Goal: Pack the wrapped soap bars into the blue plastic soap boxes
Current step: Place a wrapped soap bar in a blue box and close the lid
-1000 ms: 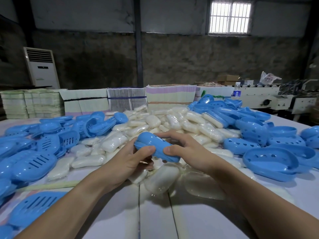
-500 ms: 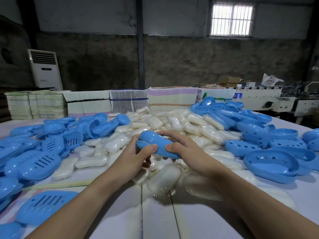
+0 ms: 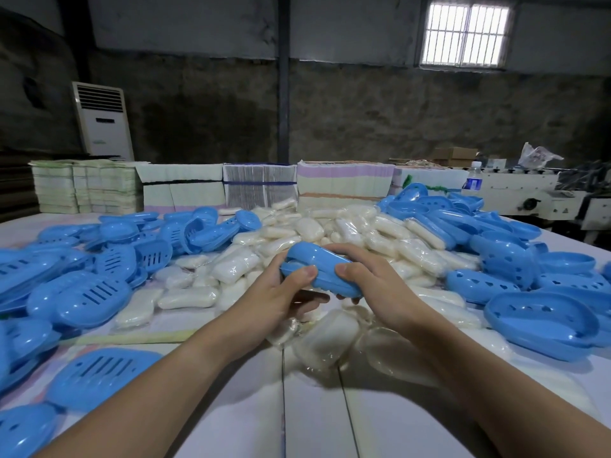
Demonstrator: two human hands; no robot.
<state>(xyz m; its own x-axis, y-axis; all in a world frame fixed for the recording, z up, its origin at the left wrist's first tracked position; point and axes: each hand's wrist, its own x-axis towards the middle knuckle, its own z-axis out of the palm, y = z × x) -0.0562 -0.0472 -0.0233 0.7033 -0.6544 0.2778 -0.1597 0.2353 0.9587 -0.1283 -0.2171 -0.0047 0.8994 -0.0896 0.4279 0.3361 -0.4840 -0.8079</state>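
Both hands gripped one closed blue box (image 3: 320, 271) above the white table (image 3: 314, 421): the left hand (image 3: 281, 295) at its near-left end, the right hand (image 3: 367, 282) at its right. Wrapped soaps (image 3: 330, 233) lay heaped mid-table between piles of blue box halves (image 3: 82, 292). Paper stacks (image 3: 258, 190), an air conditioner (image 3: 103, 120) and a barred window (image 3: 464, 34) stood behind.

I'm in a packing workshop.
Bare concrete wall (image 3: 363, 104), barred window (image 3: 464, 34), stacked printed sheets (image 3: 258, 190), a machine (image 3: 535, 196), heaped soap bars (image 3: 330, 233) across my worktop (image 3: 314, 424).
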